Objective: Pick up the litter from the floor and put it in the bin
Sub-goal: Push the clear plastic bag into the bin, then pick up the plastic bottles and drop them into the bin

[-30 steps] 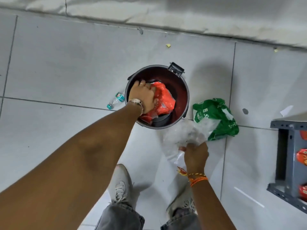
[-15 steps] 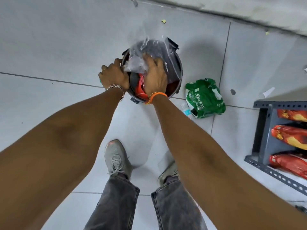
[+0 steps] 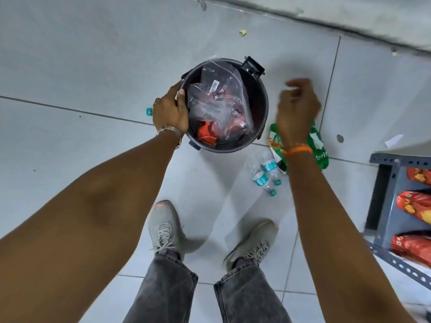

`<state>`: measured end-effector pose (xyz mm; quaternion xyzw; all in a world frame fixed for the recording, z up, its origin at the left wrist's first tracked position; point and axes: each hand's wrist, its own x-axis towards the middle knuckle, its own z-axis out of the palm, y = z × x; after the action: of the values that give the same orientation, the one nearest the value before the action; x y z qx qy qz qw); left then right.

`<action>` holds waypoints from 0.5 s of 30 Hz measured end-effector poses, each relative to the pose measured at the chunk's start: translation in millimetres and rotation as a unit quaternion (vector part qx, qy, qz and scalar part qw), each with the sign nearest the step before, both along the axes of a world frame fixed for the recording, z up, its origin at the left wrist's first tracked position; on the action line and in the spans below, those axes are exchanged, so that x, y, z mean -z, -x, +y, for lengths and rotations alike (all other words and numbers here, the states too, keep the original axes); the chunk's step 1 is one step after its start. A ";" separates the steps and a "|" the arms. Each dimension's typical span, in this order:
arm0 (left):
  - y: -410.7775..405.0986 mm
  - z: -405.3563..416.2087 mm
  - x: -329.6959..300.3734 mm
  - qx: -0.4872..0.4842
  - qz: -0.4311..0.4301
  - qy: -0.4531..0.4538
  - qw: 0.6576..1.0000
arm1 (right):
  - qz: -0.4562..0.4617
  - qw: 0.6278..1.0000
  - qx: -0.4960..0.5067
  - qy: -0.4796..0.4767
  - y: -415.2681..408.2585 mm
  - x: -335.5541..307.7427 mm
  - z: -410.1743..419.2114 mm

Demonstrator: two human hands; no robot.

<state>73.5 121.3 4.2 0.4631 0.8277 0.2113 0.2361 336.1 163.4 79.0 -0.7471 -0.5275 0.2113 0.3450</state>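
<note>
Litter lies both in and around the dark round bin [image 3: 261, 108], which stands on the pale tiled floor [image 3: 93, 66] just ahead of the person's two grey shoes. Inside the bin a crumpled clear plastic bag [image 3: 219, 101] rests on top, with an orange-red wrapper [image 3: 206, 134] showing beneath it at the near side. The left hand [image 3: 170, 110] is curled over the bin's left rim, fingers wrapped on the edge and gripping it; a metal watch sits on that wrist. The right hand [image 3: 297, 106] hangs in the air to the right of the bin, fingers loosely bent and blurred, holding nothing that can be seen. Directly below that hand a green wrapper [image 3: 317, 145] lies on the floor, partly hidden by the wrist and its orange thread band. Two small clear bottles [image 3: 264, 173] with teal labels lie side by side just beside the green wrapper, near the bin's base. A teal bottle cap [image 3: 149, 111] peeks out behind the left hand. A grey metal shelf [image 3: 384, 194] with red packets stands at the right edge.
</note>
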 end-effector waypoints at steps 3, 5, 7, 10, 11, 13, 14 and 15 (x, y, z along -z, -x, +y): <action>-1.8 -4.4 3.2 -0.040 -0.041 -0.044 0.997 | -0.054 0.993 0.088 0.057 -56.2 24.0 -56.4; -3.0 -8.3 6.0 -0.089 -0.077 -0.072 0.990 | -0.080 0.967 -0.003 0.241 -68.7 59.3 -94.6; -2.8 -11.3 9.8 -0.127 -0.104 -0.084 0.983 | -0.122 0.911 -0.146 0.367 -61.4 88.3 -127.2; -3.9 -14.8 14.1 -0.132 -0.117 -0.104 0.979 | -0.235 0.829 -0.308 0.404 -41.7 130.2 -151.8; -4.2 -15.3 14.4 -0.126 -0.119 -0.112 0.979 | -0.284 0.803 -0.332 0.406 -35.6 141.1 -154.0; -4.3 -15.1 15.0 -0.114 -0.121 -0.126 0.978 | -0.369 0.755 -0.360 0.406 -23.2 158.9 -154.1; -3.4 -14.2 16.0 -0.110 -0.118 -0.132 0.978 | -0.392 0.741 -0.363 0.408 -17.7 165.4 -151.4; -2.9 -14.7 17.6 -0.108 -0.114 -0.134 0.978 | -0.401 0.733 -0.363 0.412 -14.3 170.0 -149.8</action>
<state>76.4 106.7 -13.5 0.3716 0.8045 0.3962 0.2402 350.4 13.6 -91.1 -0.5830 -0.7093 0.1983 -0.3430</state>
